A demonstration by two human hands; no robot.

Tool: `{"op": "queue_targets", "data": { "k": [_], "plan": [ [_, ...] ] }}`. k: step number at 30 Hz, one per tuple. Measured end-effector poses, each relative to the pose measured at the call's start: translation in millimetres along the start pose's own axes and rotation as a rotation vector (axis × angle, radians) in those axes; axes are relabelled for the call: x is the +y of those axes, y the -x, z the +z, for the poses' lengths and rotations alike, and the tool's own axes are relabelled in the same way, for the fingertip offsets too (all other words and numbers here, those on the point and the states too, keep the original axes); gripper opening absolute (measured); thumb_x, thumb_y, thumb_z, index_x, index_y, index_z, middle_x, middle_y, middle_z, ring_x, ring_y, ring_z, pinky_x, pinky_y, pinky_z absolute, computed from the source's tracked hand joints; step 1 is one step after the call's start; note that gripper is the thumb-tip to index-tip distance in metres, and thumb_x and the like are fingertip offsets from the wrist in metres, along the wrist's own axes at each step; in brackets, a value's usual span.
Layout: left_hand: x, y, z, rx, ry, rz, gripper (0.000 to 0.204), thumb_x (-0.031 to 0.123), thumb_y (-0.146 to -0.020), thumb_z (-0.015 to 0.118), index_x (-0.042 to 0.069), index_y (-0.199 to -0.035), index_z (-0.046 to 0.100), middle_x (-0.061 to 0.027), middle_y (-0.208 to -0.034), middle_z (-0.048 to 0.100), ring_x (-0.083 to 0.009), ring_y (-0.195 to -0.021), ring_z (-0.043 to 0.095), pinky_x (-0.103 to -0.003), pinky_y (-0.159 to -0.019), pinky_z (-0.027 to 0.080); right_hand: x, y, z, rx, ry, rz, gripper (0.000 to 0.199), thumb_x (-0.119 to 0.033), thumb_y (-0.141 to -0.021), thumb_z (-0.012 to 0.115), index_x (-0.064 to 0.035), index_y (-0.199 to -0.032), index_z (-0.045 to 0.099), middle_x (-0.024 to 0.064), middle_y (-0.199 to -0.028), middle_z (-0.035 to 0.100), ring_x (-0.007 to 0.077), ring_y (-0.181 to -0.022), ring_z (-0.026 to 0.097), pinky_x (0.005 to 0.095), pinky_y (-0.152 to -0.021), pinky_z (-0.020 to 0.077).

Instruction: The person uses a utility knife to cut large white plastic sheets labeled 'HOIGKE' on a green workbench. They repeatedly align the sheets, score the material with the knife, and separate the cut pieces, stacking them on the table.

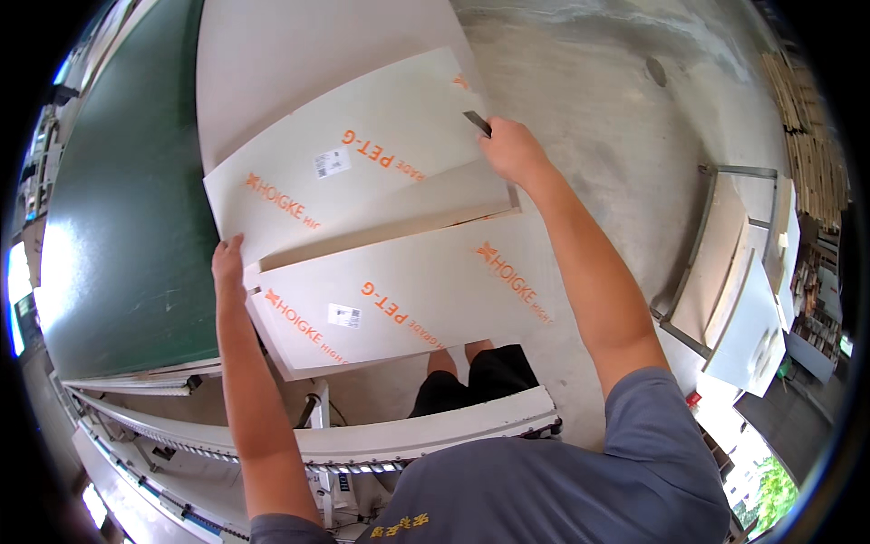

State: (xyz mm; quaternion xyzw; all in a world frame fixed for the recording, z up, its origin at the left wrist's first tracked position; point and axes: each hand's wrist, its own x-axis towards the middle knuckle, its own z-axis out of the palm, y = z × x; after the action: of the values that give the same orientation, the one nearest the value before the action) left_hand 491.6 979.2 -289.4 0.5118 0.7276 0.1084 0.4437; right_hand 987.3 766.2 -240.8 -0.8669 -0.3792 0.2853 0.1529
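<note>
My left hand is closed on the left edge of a white panel with orange print and a small white label. At that panel's right edge, my right hand is closed around a dark flat tool with a slanted tip; whether its fingers also grip the panel is hidden. Nearer to me lies a second white panel, printed the same way, with its own label. A strip of bare board edge shows between the two.
A larger pale board lies beyond the panels. To the left is a green-topped surface; a curved-looking white rail crosses in front of me. On the right, a metal-framed rack with boards stands on the concrete floor.
</note>
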Motion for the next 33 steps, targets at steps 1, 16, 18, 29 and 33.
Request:
{"op": "queue_targets", "data": {
  "k": [1, 16, 18, 29, 33],
  "plan": [
    [-11, -7, -5, 0.088, 0.014, 0.040, 0.053, 0.032, -0.092, 0.068, -0.007, -0.127, 0.063, -0.0175, -0.119, 0.070, -0.0269, -0.112, 0.064, -0.037, -0.097, 0.047, -15, -5, 4, -0.039, 0.044, 0.042, 0.029, -0.025, -0.092, 0.061, 0.0011, -0.104, 0.068, 0.0221, -0.099, 0.071, 0.0390, -0.094, 0.069, 0.0477, -0.080, 0.0534],
    [-15, 55, -23, 0.540, -0.325, 0.312, 0.062, 0.053, -0.090, 0.072, -0.007, -0.093, 0.057, -0.0220, -0.091, 0.061, -0.0329, -0.083, 0.060, -0.044, -0.080, 0.049, 22, 76, -34, 0.043, -0.527, 0.063, 0.027, -0.017, -0.083, 0.077, 0.0026, -0.099, 0.069, 0.0070, -0.080, 0.068, 0.0172, -0.072, 0.063, 0.0354, -0.070, 0.0520],
    [-32, 103, -25, 0.532, -0.195, 0.259, 0.057, 0.048, -0.091, 0.073, -0.007, -0.094, 0.055, -0.0156, -0.090, 0.057, -0.0257, -0.082, 0.054, -0.040, -0.078, 0.048, 43, 128, -44, 0.006, -0.635, 0.216, 0.024, -0.016, -0.085, 0.077, 0.0007, -0.100, 0.070, 0.0026, -0.080, 0.066, 0.0119, -0.071, 0.059, 0.0314, -0.067, 0.0506],
    [-77, 235, 44, 0.467, -0.149, 0.140, 0.045, 0.035, -0.096, 0.070, -0.006, -0.104, 0.053, -0.0113, -0.092, 0.052, -0.0228, -0.083, 0.050, -0.037, -0.077, 0.047, 162, 261, -10, -0.074, -0.818, 0.422, 0.029, -0.026, -0.092, 0.074, 0.0004, -0.102, 0.069, 0.0017, -0.085, 0.064, 0.0117, -0.078, 0.059, 0.0300, -0.067, 0.0485],
    [-88, 234, 38, 0.380, -0.132, 0.160, 0.039, 0.027, -0.097, 0.067, -0.006, -0.111, 0.053, -0.0177, -0.110, 0.056, -0.0270, -0.099, 0.055, -0.040, -0.090, 0.047, 162, 254, -14, -0.138, -0.775, 0.426, 0.026, -0.024, -0.093, 0.072, 0.0005, -0.102, 0.069, 0.0023, -0.087, 0.066, 0.0128, -0.080, 0.063, 0.0305, -0.067, 0.0489]
  ]
}}
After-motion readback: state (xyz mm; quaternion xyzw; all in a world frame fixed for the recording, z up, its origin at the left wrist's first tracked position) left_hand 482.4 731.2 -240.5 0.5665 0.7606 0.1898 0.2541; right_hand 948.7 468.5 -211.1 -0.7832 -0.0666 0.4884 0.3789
